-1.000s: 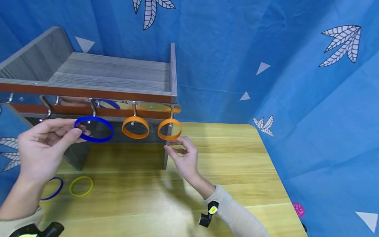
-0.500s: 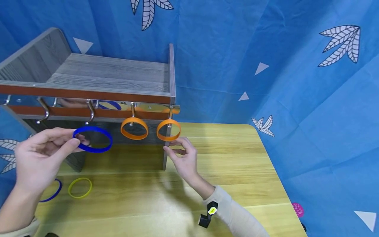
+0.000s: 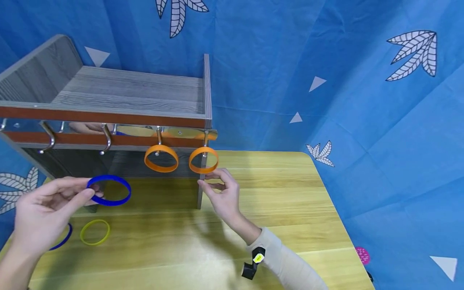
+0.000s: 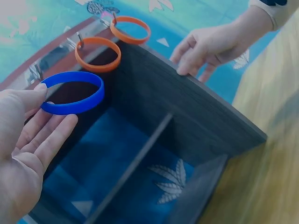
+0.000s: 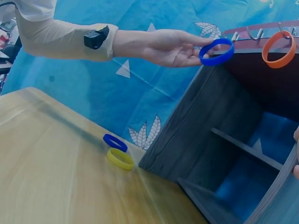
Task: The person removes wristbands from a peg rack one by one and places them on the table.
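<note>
My left hand (image 3: 45, 211) pinches a blue ring-shaped wristband (image 3: 109, 190) between thumb and fingers. The band is below the hook rail and apart from the hooks. On the two rightmost hooks in the head view hang an orange wristband (image 3: 161, 158) and another orange wristband (image 3: 204, 160). My right hand (image 3: 224, 195) grips the front edge of the grey wooden shelf's side panel (image 4: 205, 91), just below the right orange band. A second blue wristband (image 5: 115, 143) and a yellow wristband (image 5: 120, 159) lie on the table, the blue one partly covered by my left hand in the head view.
The shelf's front carries a metal rail with several hooks (image 3: 106, 139); those left of the orange bands hold nothing. Table (image 3: 275, 201) extends to the right of the shelf. A blue patterned cloth (image 3: 261, 60) hangs behind and at the right.
My left hand has moved down and slightly left with the blue wristband, away from the hook. My right hand keeps its place on the shelf panel.
</note>
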Action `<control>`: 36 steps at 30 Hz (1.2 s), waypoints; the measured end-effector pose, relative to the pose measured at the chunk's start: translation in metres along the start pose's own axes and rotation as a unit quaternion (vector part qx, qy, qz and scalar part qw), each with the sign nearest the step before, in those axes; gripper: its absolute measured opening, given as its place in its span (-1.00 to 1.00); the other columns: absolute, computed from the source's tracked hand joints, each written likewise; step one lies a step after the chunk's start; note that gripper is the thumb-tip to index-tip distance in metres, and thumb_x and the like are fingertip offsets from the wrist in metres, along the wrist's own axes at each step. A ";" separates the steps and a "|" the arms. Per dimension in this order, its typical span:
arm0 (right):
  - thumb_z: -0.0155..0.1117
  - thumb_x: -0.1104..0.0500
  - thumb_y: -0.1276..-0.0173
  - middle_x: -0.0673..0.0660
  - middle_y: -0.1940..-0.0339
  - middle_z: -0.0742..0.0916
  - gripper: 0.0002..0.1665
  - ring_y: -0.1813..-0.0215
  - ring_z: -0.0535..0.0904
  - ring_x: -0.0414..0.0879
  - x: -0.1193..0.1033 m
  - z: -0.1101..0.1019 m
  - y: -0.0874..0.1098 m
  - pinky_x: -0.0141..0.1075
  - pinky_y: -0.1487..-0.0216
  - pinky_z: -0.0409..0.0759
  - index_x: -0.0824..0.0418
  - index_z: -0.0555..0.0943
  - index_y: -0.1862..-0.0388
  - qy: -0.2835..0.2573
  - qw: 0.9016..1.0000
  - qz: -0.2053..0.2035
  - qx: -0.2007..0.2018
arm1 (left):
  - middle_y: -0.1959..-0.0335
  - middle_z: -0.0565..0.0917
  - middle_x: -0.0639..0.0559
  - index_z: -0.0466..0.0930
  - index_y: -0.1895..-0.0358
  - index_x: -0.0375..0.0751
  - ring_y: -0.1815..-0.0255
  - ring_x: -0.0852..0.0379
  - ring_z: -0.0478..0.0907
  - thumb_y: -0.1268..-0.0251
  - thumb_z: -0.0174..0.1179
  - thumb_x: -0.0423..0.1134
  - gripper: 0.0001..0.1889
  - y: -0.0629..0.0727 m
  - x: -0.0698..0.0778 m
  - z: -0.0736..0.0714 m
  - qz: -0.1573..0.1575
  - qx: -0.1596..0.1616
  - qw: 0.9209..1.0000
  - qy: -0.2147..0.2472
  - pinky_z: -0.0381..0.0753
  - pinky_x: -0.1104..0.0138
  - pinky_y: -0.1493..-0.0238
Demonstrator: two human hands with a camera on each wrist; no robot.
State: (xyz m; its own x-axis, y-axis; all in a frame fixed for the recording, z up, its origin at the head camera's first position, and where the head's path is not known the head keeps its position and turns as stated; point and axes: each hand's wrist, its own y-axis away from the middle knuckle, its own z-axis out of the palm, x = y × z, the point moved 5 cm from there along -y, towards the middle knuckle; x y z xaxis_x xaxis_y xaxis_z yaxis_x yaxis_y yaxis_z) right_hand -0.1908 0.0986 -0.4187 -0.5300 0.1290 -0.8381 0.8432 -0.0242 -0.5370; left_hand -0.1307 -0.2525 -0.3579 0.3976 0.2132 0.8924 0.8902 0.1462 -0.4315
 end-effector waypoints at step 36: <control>0.54 0.37 -0.30 0.30 0.14 0.76 -0.72 0.05 0.75 -0.18 0.002 0.001 0.001 -0.19 0.14 0.93 0.30 0.75 0.02 -0.001 1.000 -0.010 -0.002 | 0.18 0.85 0.16 0.76 -0.03 -0.29 0.24 0.22 0.83 -0.51 0.16 -0.57 -0.76 0.032 -0.099 0.010 -0.143 -0.180 0.968 0.102 0.88 0.29 0.21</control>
State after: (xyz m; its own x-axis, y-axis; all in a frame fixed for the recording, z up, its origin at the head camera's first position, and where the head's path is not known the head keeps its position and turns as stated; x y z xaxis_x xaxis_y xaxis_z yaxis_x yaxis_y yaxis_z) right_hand -0.1912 0.0983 -0.4204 -0.5476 0.1284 -0.8269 0.8323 -0.0180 -0.5540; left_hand -0.1442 -0.2598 -0.4615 0.1264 0.0137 0.9919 0.9757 -0.1820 -0.1218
